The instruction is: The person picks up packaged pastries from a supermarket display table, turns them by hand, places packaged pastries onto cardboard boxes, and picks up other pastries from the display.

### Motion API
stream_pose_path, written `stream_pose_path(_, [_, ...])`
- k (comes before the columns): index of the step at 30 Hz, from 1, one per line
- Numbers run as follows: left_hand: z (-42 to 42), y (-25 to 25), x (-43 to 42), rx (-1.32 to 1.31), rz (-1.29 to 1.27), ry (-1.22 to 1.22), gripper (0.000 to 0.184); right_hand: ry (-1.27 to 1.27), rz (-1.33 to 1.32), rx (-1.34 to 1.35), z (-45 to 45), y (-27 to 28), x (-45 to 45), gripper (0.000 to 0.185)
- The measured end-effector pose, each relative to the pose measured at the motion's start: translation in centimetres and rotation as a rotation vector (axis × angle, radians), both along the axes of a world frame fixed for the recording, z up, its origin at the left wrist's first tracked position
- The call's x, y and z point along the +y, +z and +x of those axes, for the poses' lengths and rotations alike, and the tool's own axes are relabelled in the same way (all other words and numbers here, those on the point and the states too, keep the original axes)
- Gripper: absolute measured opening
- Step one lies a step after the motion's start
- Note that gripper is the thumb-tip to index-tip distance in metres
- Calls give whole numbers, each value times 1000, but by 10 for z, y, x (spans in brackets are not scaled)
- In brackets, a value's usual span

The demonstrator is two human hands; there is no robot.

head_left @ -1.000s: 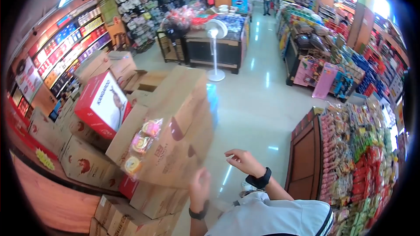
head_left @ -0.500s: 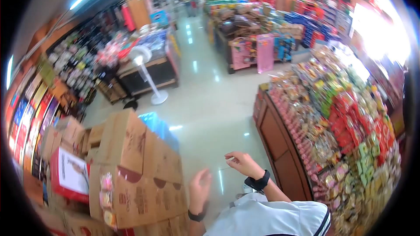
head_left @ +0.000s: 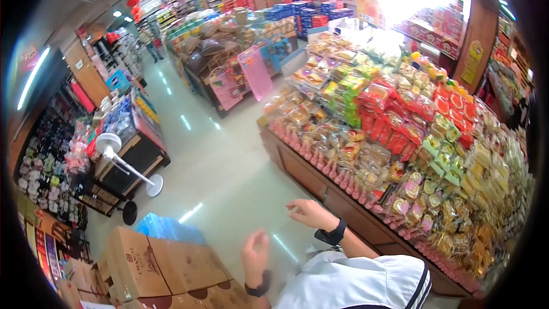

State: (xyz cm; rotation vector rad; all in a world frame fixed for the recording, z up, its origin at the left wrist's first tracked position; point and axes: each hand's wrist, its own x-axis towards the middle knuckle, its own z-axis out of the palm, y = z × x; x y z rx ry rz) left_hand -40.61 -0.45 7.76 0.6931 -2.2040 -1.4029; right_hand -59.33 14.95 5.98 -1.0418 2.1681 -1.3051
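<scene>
My left hand (head_left: 255, 254) is raised in front of my body, empty, with its fingers loosely bent and slightly blurred. A dark band circles its wrist, and cardboard boxes (head_left: 166, 263) stand closest to it. To its right, my right hand (head_left: 311, 214) hovers with nothing in it, thumb and fingers apart. That wrist wears a black watch (head_left: 331, 232). The side of a wooden display stand (head_left: 303, 177) is beyond this hand. Neither hand touches any goods.
Packaged snacks (head_left: 394, 114) are heaped on the stand at right. A blue plastic-wrapped pack (head_left: 168, 229) lies behind the boxes. A white pedestal fan (head_left: 131, 166) stands at left. Tiled floor (head_left: 214, 166) runs between the displays, with a person (head_left: 152, 46) far down the aisle.
My view has swung right, so the snack stand fills more of it and the boxes have slid down and left. Both hands stay raised and empty.
</scene>
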Motion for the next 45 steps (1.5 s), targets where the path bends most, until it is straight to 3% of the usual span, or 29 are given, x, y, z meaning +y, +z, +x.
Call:
stream_pose_path(9, [-45, -12, 23, -44, -1, -474, 26, -399, 18, 28, 28, -20, 91, 39])
stream_pose_path(23, [-46, -25, 64, -25, 101, -823, 26, -787, 148, -4, 149, -2, 165, 41])
stream_pose_path(26, [-44, -28, 83, 13, 112, -930, 26, -815, 128, 99, 170, 3, 178, 38])
stream_pose_path(30, [-39, -20, 102, 34, 92, -1046, 26, -936, 61, 42, 185, -13, 195, 37])
stream_pose_path(38, [-49, -19, 145, -61, 102, -1043, 27, -904, 64, -5, 180, -16, 227, 38])
stream_pose_path(45, [-74, -32, 235, -123, 57, -1093, 30, -941, -91, -92, 158, -36, 317, 41])
